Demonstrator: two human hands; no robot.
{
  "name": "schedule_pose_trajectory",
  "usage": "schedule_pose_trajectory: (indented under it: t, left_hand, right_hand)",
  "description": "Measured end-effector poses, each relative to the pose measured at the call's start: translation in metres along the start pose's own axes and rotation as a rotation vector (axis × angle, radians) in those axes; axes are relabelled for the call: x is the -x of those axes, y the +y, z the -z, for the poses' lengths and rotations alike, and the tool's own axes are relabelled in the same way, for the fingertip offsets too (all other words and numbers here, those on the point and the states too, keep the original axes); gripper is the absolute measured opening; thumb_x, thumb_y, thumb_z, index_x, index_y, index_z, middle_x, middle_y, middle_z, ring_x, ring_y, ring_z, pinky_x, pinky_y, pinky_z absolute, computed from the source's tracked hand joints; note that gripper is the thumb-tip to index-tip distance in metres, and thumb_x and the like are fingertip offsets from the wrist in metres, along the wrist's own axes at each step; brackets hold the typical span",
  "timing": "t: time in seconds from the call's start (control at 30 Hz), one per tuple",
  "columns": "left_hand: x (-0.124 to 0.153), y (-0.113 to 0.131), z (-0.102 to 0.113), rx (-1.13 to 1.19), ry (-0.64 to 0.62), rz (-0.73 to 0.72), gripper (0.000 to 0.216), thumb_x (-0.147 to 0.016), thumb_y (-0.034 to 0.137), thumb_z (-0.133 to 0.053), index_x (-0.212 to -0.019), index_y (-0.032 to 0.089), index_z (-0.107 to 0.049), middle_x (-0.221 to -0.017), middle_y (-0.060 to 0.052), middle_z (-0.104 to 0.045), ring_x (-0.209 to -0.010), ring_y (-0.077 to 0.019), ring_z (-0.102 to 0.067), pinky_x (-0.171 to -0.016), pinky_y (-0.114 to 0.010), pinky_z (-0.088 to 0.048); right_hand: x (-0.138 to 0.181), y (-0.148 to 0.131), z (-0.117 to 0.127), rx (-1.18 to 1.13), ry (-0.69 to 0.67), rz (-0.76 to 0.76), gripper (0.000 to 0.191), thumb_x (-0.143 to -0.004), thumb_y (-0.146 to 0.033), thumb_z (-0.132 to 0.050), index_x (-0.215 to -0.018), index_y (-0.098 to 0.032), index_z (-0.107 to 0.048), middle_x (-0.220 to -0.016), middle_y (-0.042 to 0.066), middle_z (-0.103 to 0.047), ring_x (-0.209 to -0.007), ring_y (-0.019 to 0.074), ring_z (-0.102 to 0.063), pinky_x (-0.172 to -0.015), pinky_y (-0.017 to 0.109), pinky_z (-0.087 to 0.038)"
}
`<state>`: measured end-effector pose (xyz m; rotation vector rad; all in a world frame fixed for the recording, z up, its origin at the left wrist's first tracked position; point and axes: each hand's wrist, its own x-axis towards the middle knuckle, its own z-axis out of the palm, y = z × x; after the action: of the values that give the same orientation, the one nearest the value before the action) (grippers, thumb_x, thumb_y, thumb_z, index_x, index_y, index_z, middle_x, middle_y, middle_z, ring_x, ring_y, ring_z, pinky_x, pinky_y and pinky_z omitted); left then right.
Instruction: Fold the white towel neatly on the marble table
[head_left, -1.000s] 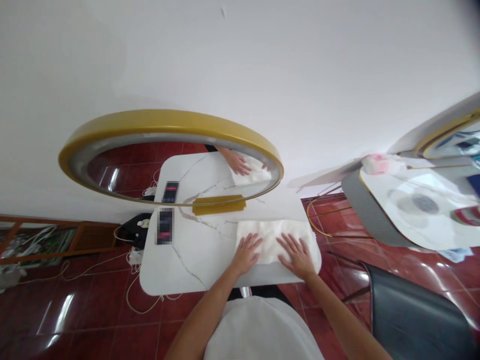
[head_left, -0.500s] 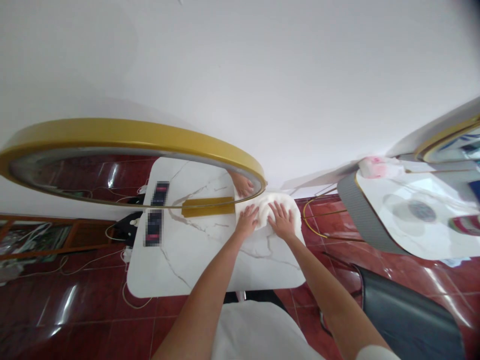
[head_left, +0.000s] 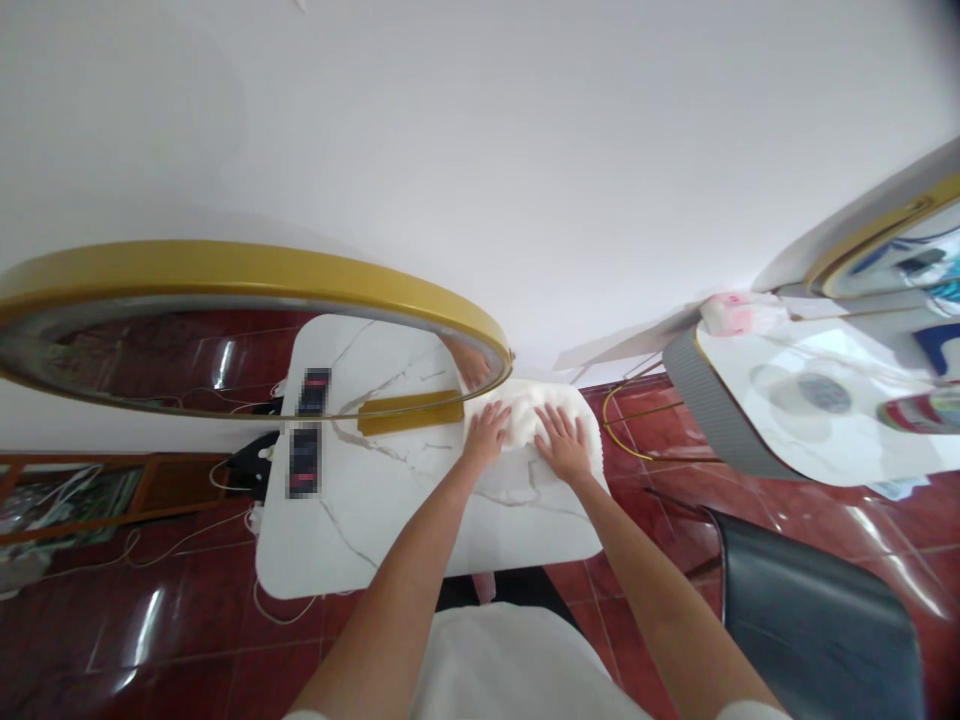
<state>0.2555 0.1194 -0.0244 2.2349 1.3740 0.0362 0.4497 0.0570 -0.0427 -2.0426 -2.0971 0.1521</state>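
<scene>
A white cloth [head_left: 523, 425] lies bunched up at the back right of the white marbled table [head_left: 420, 520]. My left hand [head_left: 487, 435] rests flat on its left part with the fingers stretched forward. On its right part lies my right hand [head_left: 564, 445], palm down, fingers spread. Between the two hands the cloth rises in soft folds. A ribbed edge of it shows past my right hand. The palms and whatever is beneath them are hidden.
A gold-framed round mirror [head_left: 247, 265] overhangs the table's back on a gold base [head_left: 409, 412]. A dark, pixelated object [head_left: 304, 463] lies at the left. To the right stand a second table [head_left: 765, 400] and a black chair [head_left: 817, 610]. Cables [head_left: 184, 548] trail on the red floor.
The camera view has shifted slightly. Both hands stay on the cloth, which looks a little flatter and more spread toward the right, and the fingers have moved slightly.
</scene>
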Motion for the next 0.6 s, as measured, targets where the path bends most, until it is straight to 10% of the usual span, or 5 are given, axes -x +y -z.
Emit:
schedule_pose_trajectory:
  t: [0.33,0.6]
  left_hand:
    - [0.127,0.017,-0.047,-0.097,0.216,-0.053,0.057,-0.089,0.018,-0.036,-0.142,0.032,-0.021,-0.149,0.004,-0.025,-0.138,-0.0178,-0.018,-0.113,-0.045,-0.020]
    - [0.160,-0.010,-0.039,-0.065,0.147,-0.168,0.054,-0.089,0.022,-0.037,-0.141,0.031,-0.024,-0.147,0.004,-0.029,-0.136,-0.0176,-0.022,-0.112,-0.043,-0.020]
  right_hand:
    - [0.098,-0.024,0.005,0.035,-0.031,0.041,0.060,-0.089,-0.034,-0.036,-0.144,-0.031,-0.013,-0.149,-0.002,-0.023,-0.136,0.0218,-0.021,-0.110,0.048,-0.010]
    - [0.134,-0.058,0.000,0.051,-0.034,0.046,0.067,-0.086,-0.040,-0.039,-0.145,-0.030,-0.010,-0.148,0.000,-0.025,-0.136,0.0249,-0.018,-0.109,0.051,-0.011]
